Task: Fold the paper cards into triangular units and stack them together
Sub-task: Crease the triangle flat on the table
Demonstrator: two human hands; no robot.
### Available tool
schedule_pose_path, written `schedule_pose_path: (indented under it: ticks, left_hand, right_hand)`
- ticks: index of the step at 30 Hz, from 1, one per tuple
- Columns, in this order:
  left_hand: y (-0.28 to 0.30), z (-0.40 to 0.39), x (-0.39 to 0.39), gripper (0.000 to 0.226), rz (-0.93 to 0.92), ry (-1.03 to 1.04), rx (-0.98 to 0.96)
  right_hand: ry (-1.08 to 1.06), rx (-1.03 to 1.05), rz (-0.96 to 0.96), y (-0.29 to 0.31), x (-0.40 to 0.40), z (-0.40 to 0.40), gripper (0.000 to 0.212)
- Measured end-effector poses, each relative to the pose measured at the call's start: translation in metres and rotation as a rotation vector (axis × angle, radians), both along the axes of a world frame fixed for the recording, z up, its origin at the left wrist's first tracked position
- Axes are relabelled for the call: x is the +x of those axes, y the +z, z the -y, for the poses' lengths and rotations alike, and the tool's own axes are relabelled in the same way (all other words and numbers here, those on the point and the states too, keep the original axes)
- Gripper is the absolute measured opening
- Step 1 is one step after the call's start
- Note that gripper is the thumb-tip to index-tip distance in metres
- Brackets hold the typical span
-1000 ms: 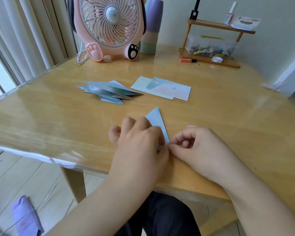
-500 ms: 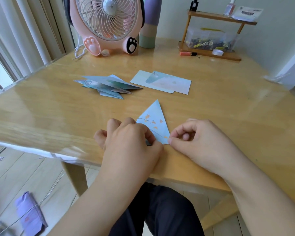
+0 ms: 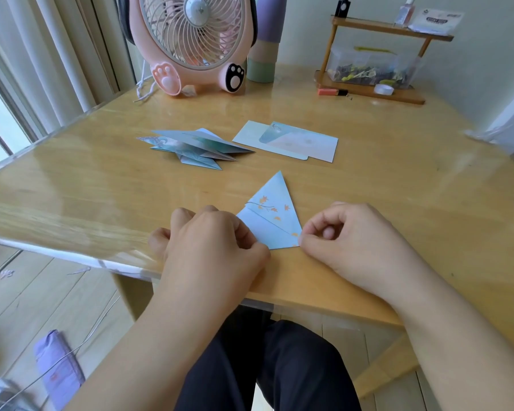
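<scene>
Near the table's (image 3: 428, 203) front edge, a folded blue triangle (image 3: 275, 221) lies flat, far more of it exposed than a second ago as the left hand (image 3: 211, 250) has slid leftward. Its curled fingers pinch the lower-left corner; the right hand (image 3: 353, 247) pinches the lower-right corner. Bare wood separates this piece from the stacked folded units (image 3: 190, 146) and flat cards (image 3: 291, 140) beyond.

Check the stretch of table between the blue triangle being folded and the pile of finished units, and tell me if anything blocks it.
Nothing visible does. Between the blue triangle and the pile of finished units lies only bare table.
</scene>
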State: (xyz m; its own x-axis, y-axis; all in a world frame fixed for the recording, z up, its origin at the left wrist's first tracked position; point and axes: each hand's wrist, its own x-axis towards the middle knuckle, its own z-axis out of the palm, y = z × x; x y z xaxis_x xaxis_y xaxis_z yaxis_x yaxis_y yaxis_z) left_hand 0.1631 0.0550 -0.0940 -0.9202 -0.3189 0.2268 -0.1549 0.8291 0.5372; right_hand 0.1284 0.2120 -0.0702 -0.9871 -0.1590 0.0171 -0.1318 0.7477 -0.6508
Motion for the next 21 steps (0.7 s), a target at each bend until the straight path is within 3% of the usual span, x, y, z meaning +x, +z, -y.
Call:
schedule_pose_path:
  ticks: [5,12,21]
  left_hand:
    - [0.003,0.002,-0.002,0.016,0.044,-0.010,0.020]
    - [0.003,0.003,-0.002,0.017,0.047,-0.018,0.033]
    - [0.005,0.005,-0.002,0.016,0.073,0.010,0.086]
  right_hand:
    - [0.009,0.117,-0.063,0.000,0.004,0.022,0.020]
    - [-0.048,-0.003,0.060,0.003,-0.001,0.006,0.019]
    - [-0.042,0.019,0.121,0.005,-0.002,-0.003,0.016]
